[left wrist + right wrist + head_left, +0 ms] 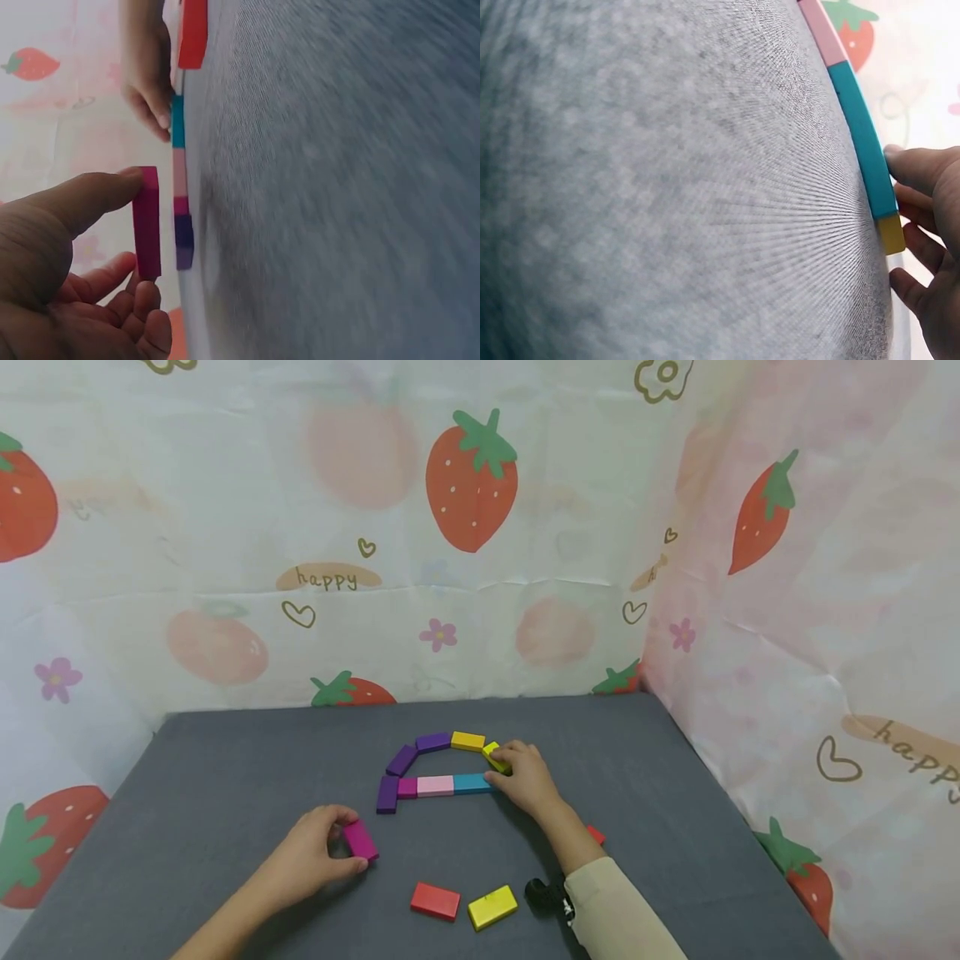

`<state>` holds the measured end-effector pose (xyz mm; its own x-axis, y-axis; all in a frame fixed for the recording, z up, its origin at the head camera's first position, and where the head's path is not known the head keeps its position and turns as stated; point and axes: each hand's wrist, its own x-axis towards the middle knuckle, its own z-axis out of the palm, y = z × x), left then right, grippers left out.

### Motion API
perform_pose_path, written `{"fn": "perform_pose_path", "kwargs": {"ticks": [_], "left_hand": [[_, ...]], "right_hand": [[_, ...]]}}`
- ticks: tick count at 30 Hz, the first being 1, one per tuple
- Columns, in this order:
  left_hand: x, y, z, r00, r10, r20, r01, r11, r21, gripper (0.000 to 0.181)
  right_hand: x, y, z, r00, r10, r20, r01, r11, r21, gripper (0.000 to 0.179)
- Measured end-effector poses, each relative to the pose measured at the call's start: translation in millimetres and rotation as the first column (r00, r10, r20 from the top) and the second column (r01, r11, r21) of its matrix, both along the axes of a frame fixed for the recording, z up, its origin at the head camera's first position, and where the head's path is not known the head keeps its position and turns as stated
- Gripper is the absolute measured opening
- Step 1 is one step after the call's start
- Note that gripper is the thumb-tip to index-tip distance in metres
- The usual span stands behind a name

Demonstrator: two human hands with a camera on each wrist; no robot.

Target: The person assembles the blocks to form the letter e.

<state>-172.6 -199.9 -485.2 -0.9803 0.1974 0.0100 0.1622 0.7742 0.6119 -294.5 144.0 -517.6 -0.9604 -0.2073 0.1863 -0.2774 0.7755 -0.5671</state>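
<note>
My left hand [311, 852] pinches a magenta block [361, 840] between thumb and fingertips, raised off the cloth in the left wrist view. At the right end of a curved line of blocks, my right hand [528, 781] holds a yellow block [491, 752] between thumb and index finger. Its thumb is right by the end of a blue block [471, 783]. The curve runs through purple blocks [402, 760] and an orange-yellow block [468, 741]. Below it, a straight row joins a small magenta block [407, 787], a pink block [435, 786] and the blue one.
Near the front of the grey cloth [247, 768] lie a red block [435, 901] and a loose yellow block [492, 907]. Another red block [596, 834] is partly hidden behind the right forearm. A strawberry-printed curtain [480, 635] borders the table.
</note>
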Motion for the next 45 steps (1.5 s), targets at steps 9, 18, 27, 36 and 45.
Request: {"fn": "perform_pose_path", "kwargs": {"ticks": [9,18,27,36,45], "left_hand": [[-7.1,23.9,1.2,0.999,0.048,0.024,-0.05,0.997,0.06,0.065],[-12.4,34.9,-6.1,0.993,0.092,0.067,-0.098,0.991,0.093,0.065],[-15.5,40.8,-14.8,0.99,0.113,0.079,-0.119,0.99,0.081,0.065],[-19.5,46.6,-18.8,0.993,0.097,0.062,-0.101,0.993,0.061,0.065],[-19.8,48.3,-17.8,0.995,0.09,0.043,-0.091,0.996,0.021,0.065]], "right_hand": [[1.1,-1,2.3,1.0,0.006,-0.019,-0.006,1.0,-0.006,0.04],[0.5,0,-1.1,1.0,-0.002,-0.022,0.002,1.0,0.005,0.04],[0.9,0,0.7,1.0,-0.005,-0.013,0.005,1.0,0.007,0.04],[-0.5,1,1.4,1.0,0.002,-0.006,-0.002,1.0,0.002,0.041],[0.0,1,-0.7,1.0,0.004,-0.004,-0.004,1.0,-0.006,0.041]]}}
